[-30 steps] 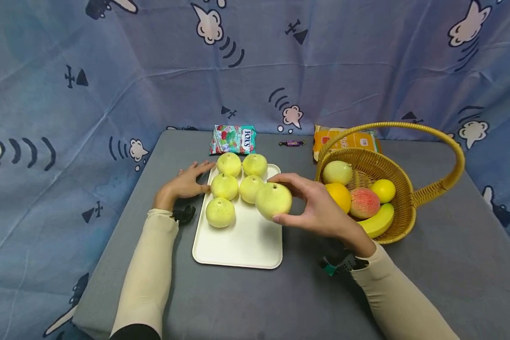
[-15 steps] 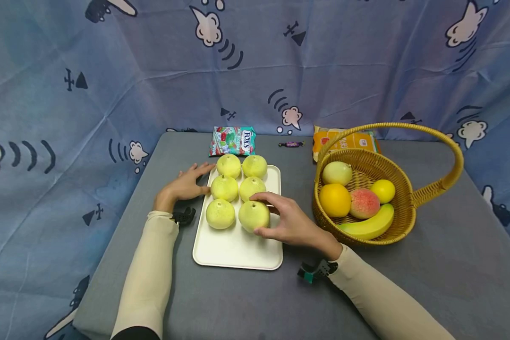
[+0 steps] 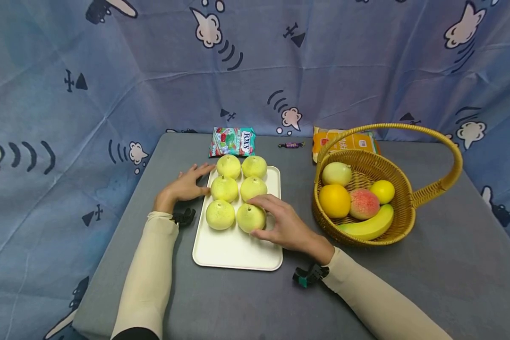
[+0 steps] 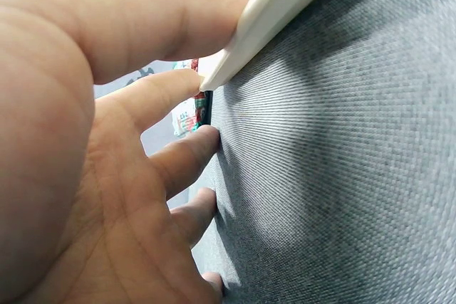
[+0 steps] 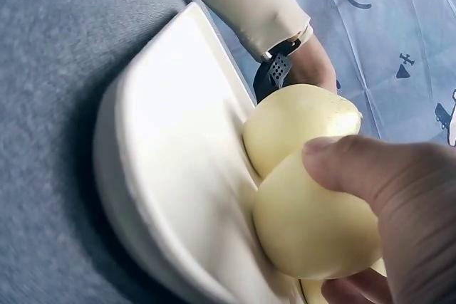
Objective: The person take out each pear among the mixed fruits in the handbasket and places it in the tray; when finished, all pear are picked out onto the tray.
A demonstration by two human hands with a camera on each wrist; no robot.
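A white tray (image 3: 238,255) lies on the grey table with several pale yellow-green round fruits (image 3: 224,188) in two columns. My right hand (image 3: 282,224) holds the nearest fruit of the right column (image 3: 250,218) between thumb and fingers. In the right wrist view, that fruit (image 5: 313,226) sits low against the tray and overlaps its neighbour (image 5: 296,122). My left hand (image 3: 186,183) rests at the tray's left edge, fingers spread. The left wrist view shows its thumb (image 4: 171,23) and index fingertip right at the tray's rim (image 4: 263,26), the other fingertips at the tablecloth.
Right of the tray stands a yellow wicker basket (image 3: 401,222) with a tall handle, holding an orange, a peach, a lemon, a banana and a pale green fruit. A teal FOX'S candy bag (image 3: 233,141), a purple wrapped candy (image 3: 291,145) and an orange packet (image 3: 323,137) lie behind.
My right hand has carried the fruit leftward and down from the tray's right side to the front spot of the right column. The left hand has stayed in place.
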